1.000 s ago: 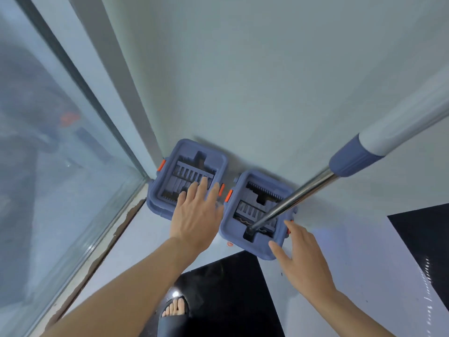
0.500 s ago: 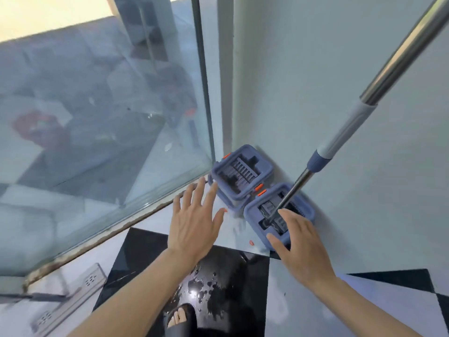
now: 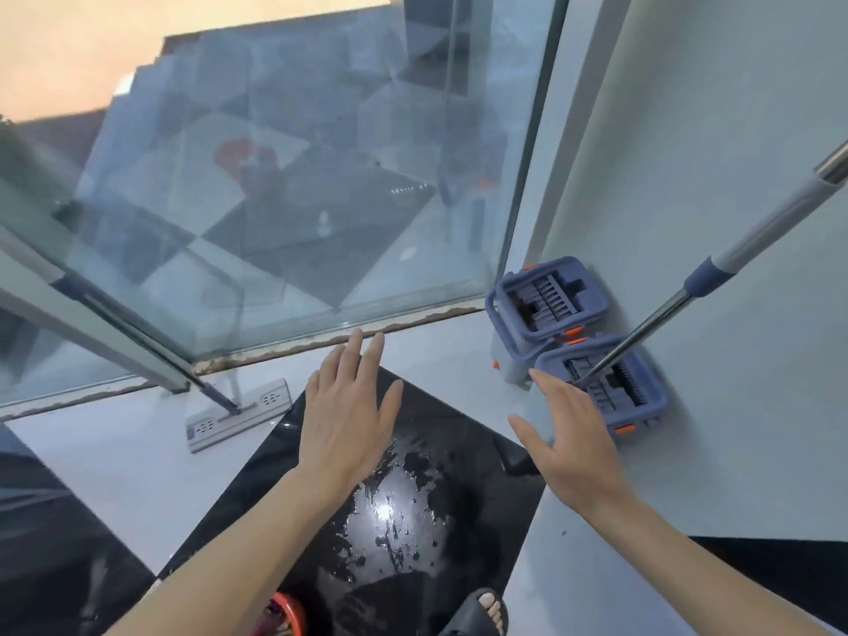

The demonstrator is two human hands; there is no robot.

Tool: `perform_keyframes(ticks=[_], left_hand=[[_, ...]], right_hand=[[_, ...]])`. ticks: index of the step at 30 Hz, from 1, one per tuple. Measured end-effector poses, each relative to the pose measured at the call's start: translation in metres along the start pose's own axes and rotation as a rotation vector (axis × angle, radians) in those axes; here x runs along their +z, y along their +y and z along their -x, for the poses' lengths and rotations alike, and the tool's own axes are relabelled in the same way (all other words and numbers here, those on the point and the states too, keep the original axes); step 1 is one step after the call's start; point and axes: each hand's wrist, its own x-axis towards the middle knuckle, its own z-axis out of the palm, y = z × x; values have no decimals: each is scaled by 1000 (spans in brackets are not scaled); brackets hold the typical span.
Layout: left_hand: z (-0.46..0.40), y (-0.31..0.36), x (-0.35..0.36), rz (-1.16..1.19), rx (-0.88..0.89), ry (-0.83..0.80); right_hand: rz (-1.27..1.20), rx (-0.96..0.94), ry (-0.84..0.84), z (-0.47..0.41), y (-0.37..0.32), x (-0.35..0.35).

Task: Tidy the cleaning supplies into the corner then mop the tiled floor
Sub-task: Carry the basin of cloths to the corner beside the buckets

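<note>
Two blue mop buckets with orange clips stand side by side in the corner against the white wall: the far bucket (image 3: 548, 298) by the glass, the near bucket (image 3: 617, 387) beside it. A mop handle (image 3: 709, 277) with a metal shaft and blue collar leans out of the near bucket toward the upper right. A second flat mop (image 3: 238, 413) lies on the floor by the glass, its head grey-white. My left hand (image 3: 351, 413) hovers flat over a wet black tile (image 3: 399, 511), holding nothing. My right hand (image 3: 566, 429), fingers spread, is just in front of the near bucket and empty.
A glass wall (image 3: 275, 199) with a rusty bottom frame runs along the left and back. The floor is black and white tiles, with water glistening on the black one. My foot in a dark sandal (image 3: 482, 612) and something red (image 3: 287, 615) show at the bottom edge.
Both hands have pulled back from the buckets; the left had been resting on the far one. The view has swung left and back, bringing the second mop on the floor into sight.
</note>
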Motion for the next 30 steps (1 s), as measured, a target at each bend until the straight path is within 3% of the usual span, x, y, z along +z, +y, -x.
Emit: perform_keyframes(ticks=[9, 17, 23, 30], left_hand=[[185, -79, -52, 175, -304, 161], [312, -154, -52, 270, -637, 239], [364, -205, 8, 449, -976, 234], [391, -257, 147, 668, -1336, 222]], right_hand=[[-10, -261, -171, 119, -90, 26], [-84, -347, -418, 197, -151, 82], [-95, -347, -633, 203, -157, 165], [-72, -260, -800, 188, -113, 311]])
